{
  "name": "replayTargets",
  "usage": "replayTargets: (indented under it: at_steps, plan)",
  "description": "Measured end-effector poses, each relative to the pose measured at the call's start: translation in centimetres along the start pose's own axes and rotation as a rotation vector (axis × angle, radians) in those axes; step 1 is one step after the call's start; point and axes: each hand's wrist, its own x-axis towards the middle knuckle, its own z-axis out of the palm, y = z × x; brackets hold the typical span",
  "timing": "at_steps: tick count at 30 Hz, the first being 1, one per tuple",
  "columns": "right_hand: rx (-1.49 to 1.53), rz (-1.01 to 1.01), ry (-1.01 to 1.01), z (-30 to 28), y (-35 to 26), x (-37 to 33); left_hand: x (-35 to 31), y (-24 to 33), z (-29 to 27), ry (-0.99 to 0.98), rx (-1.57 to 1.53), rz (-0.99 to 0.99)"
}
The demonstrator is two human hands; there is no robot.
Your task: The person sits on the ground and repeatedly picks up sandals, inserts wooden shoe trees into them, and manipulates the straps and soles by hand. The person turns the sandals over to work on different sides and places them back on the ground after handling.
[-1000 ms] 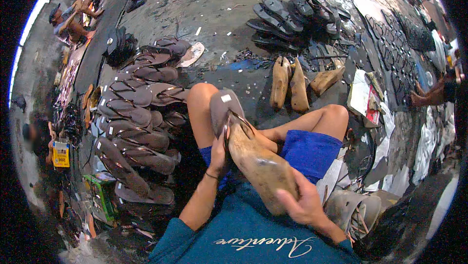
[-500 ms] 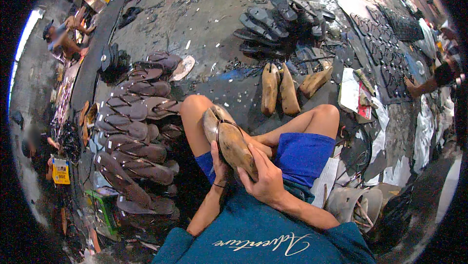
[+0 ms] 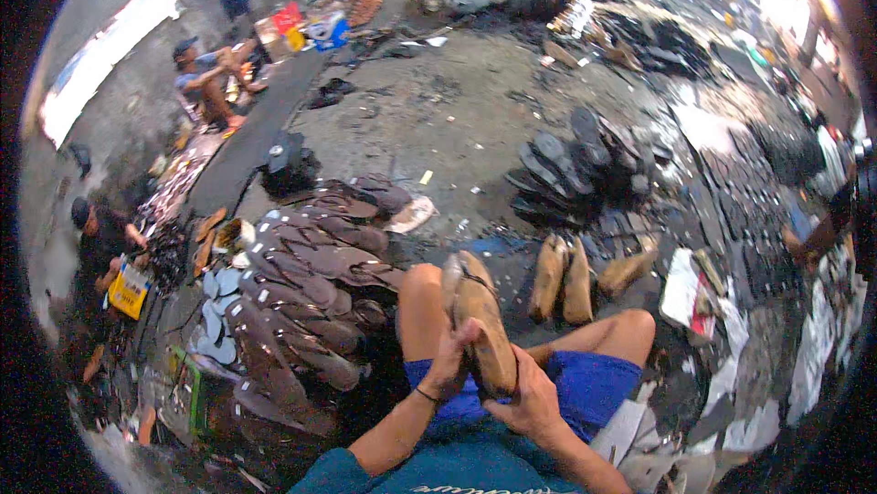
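A worn wooden shoe last (image 3: pixel 493 348) with a split toe is held over my lap, toe end pointing away from me. A dark thong strap (image 3: pixel 477 280) runs across its upper part. My left hand (image 3: pixel 452 359) is closed around its left side, thumb lying against the wood. Lower down, near the heel end, my right hand (image 3: pixel 533 398) grips the right side. Whether a sole lies under the last is hard to make out.
Rows of brown thong sandals (image 3: pixel 306 289) lie to my left. Ahead on the right stand more wooden lasts (image 3: pixel 577 284), with a heap of black sandals (image 3: pixel 566 170) behind. Dark straps cover a mat (image 3: pixel 740 211) far right. Other people (image 3: pixel 210 83) sit at the left.
The view has tilted up, showing more of the room. The last has been turned more onto its side and stands straighter, with both hands still on it.
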Motion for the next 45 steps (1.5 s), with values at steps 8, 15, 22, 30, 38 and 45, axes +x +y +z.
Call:
replayTargets:
  at_steps: [8,15,22,30,38,45]
  plan:
    - [0.887,-0.05,-0.094,-0.5,-0.8,-1.6,-3.5,2.3,0.0,-0.069,0.067,-0.072]
    - [0.969,0.375,-0.041,2.9,3.4,-5.3,-10.9,0.4,-0.4,-0.288,0.254,0.046]
    - [1.314,0.424,-0.238,-0.4,0.2,-7.2,-10.5,-0.4,1.8,-0.396,-0.093,0.106]
    - [1.292,0.334,-0.262,-1.1,-0.2,-5.8,-8.2,1.2,3.8,-0.828,-0.239,0.24]
    - [1.428,0.111,-0.013,0.5,4.0,-2.9,-7.6,8.5,7.4,-0.534,0.61,0.23]
    - [1.603,0.23,0.011,-1.5,1.6,-5.8,-5.8,8.2,6.9,-0.173,1.355,0.448]
